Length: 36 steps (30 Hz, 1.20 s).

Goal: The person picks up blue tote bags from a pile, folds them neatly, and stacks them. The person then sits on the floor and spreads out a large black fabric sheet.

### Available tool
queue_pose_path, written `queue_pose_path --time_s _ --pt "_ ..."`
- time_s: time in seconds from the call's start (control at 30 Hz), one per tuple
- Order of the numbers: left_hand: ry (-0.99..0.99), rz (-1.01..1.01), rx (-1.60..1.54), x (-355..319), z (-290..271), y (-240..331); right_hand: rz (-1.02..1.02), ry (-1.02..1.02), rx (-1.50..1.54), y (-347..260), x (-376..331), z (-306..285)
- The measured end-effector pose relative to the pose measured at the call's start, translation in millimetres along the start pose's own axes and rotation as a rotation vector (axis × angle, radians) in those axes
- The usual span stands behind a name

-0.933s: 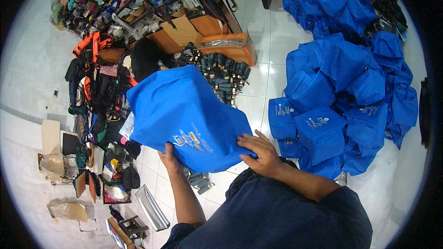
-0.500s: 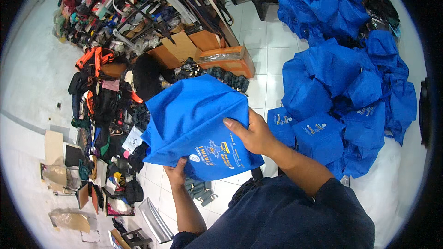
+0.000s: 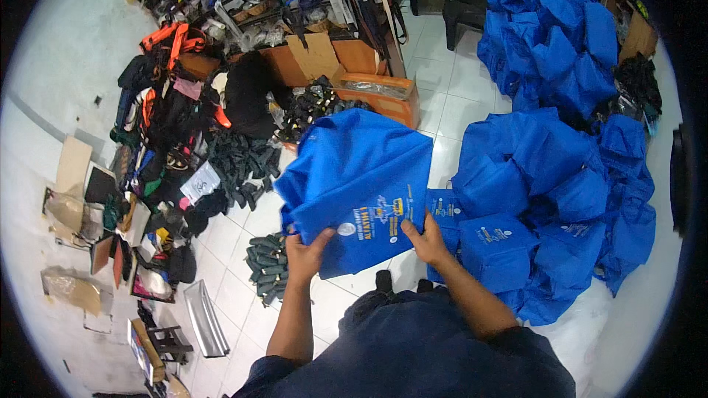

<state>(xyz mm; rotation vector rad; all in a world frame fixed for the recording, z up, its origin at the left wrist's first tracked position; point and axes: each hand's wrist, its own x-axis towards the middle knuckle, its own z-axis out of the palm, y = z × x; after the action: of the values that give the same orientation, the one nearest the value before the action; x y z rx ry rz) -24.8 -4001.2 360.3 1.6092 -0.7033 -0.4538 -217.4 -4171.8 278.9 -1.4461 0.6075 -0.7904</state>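
Left hand [image 3: 306, 250]: pinched on the lower left edge of the blue bag [image 3: 354, 184], thumb over the fabric, fingers under it.
Right hand [image 3: 428, 239]: clamped on the lower right edge of the same bag, beside its printed panel.
Bag: held up in front of the person, above the tiled floor [image 3: 450, 114], bottom edge toward the body, top hanging away; it looks flat and limp.
Around it: a big pile of blue bags [image 3: 560, 177] to the right, some boxy and filled; a heap of dark items [image 3: 269, 265] on the floor just left of the hands; open cartons [image 3: 346, 66] and mixed goods farther back.
Step in hand: seemingly turning or straightening the bag by its edge.
Doing it well: keep both grips level and apart so the cloth stays taut, and lift it clear of the floor items.
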Motion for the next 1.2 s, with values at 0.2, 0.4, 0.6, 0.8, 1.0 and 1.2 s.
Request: queue_pose_path --time_s 0.2,0.4,0.6,0.8,1.0,1.2 --pt "0.044 0.240 0.242 -15 63 18 0.042 0.253 -0.025 48 3 -15" --pt "0.003 0.293 0.319 -25 89 1 0.083 0.523 -0.191 81 -9 -26" --pt "-0.009 0.168 0.257 -1 87 -28 0.094 0.584 -0.432 103 -7 -31" --pt "-0.057 -0.373 -0.111 71 47 -64 0.304 0.348 -0.454 101 -10 -57" --pt "-0.273 -0.563 -0.091 125 9 -73 0.398 0.429 -0.258 111 -36 -88" --pt "-0.625 -0.343 0.085 165 28 -67 0.274 0.534 -0.368 63 -17 -81"
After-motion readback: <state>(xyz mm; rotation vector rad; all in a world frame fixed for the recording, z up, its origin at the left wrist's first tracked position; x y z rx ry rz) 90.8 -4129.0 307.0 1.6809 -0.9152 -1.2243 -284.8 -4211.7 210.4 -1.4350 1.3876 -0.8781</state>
